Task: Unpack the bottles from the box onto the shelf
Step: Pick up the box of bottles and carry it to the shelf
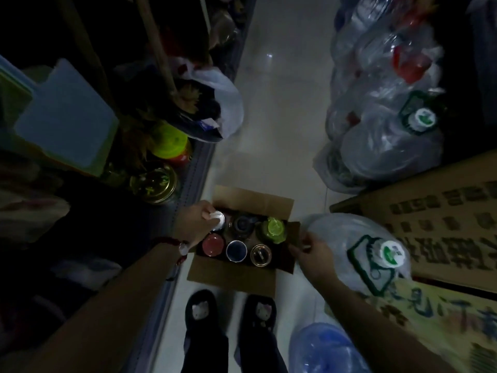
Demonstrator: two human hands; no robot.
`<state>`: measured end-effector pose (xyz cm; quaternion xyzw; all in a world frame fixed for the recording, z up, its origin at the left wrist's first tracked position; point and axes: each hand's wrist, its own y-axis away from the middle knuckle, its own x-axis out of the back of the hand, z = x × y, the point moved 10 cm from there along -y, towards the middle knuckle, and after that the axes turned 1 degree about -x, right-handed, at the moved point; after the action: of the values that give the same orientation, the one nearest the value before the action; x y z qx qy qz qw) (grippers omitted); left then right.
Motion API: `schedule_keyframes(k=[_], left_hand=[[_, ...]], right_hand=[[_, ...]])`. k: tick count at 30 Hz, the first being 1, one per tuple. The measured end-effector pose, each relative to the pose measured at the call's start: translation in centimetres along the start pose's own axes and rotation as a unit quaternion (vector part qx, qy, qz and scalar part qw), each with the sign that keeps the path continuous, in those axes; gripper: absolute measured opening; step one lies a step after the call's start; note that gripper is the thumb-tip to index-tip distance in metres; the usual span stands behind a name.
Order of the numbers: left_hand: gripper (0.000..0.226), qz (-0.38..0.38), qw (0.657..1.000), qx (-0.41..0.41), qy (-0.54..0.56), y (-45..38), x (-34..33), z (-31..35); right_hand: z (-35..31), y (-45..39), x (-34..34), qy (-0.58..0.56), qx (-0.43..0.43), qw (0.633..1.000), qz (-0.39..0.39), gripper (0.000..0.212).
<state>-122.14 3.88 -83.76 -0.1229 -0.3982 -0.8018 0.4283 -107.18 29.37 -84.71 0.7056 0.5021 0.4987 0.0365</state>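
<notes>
Left hand (192,220) fingers curl round the white-capped bottle (218,218) in the box (231,275); right hand (309,250) pinches a flap (dim light). A top-only grip could slip.

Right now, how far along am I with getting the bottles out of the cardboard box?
Barely started. The open brown cardboard box on the floor holds six containers. Your left hand grips the white-capped bottle, not lifted out yet, and your right hand pinches the box's side flap. Five remain, including the red-lidded jar and green-capped bottle.
</notes>
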Motion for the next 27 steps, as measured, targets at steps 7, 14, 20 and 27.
schedule_keyframes(k=[7,14,20,27], left_hand=[[0.049,0.035,0.991,-0.051,-0.116,-4.5,-3.3,-7.8],[0.088,0.042,0.996,0.048,0.070,-7.5,-5.0,-16.0],[0.062,0.024,0.981,0.053,0.184,-8.8,-8.9,-18.0],[0.050,0.025,0.993,0.023,0.116,-9.4,-10.8,-19.0]], right_hand=[[7.1,-3.8,-7.3,-0.063,-0.060,0.995,0.048,0.059],[10.7,-5.8,-9.8,-0.093,-0.068,0.989,0.094,0.052],[13.8,-8.6,-12.1,-0.130,-0.088,0.982,0.100,0.039],[13.9,-9.8,-12.1,-0.075,-0.042,0.987,0.132,0.041]])
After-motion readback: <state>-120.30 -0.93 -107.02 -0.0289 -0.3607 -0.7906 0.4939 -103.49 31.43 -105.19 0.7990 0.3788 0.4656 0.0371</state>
